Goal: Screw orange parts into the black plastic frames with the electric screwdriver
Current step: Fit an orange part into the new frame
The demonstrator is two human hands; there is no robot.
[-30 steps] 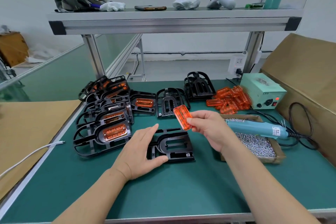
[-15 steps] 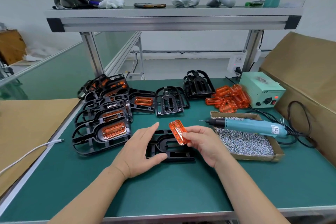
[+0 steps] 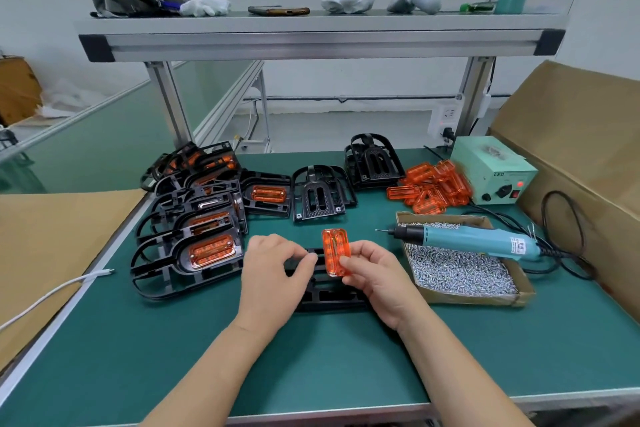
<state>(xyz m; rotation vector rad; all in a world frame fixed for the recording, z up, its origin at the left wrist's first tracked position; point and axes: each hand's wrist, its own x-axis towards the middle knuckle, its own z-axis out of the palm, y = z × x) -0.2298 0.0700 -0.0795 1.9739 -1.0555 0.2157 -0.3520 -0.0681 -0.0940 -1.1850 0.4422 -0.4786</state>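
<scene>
Green bench mat [image 3: 311,357] underneath everything. Close in, black frame [image 3: 329,295] flat beneath both hands: left hand [image 3: 273,274] curled over its left edge, right hand [image 3: 377,281] pinching orange part [image 3: 334,255] upright just above. Rightward, electric screwdriver [image 3: 467,243] lying across screw box [image 3: 460,277]. Leftward, finished frames [image 3: 194,243] stacked. Farther back, loose orange parts [image 3: 429,191] beside power unit [image 3: 491,166].

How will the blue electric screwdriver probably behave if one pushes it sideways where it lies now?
The electric screwdriver has a round body, so it may well roll. It lies across the box on loose screws, so it could slide. Its cord would likely tug it back.
</scene>
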